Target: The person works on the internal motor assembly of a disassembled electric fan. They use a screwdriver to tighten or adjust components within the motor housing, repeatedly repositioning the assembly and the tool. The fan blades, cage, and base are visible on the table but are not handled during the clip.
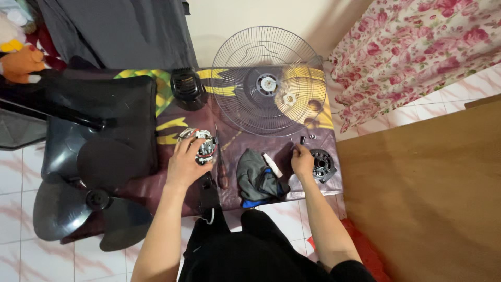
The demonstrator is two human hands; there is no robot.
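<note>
My left hand (183,162) rests on a fan motor (203,144) with red and white wires, gripping it on the dark patterned mat (240,137). My right hand (301,160) is pinched on a small dark part near its fingertips, beside a round black motor housing piece (323,164). Two small screws or bolts (308,138) lie just beyond the right hand. A screwdriver (221,167) lies between my hands, next to a crumpled grey cloth (257,180) with a white tube (272,164) on it.
A round wire fan guard (269,81) lies at the back of the mat. A black motor cover (187,89) sits left of it. Dark fan blades (83,201) and a black base (99,120) are at the left. A wooden board (422,198) fills the right.
</note>
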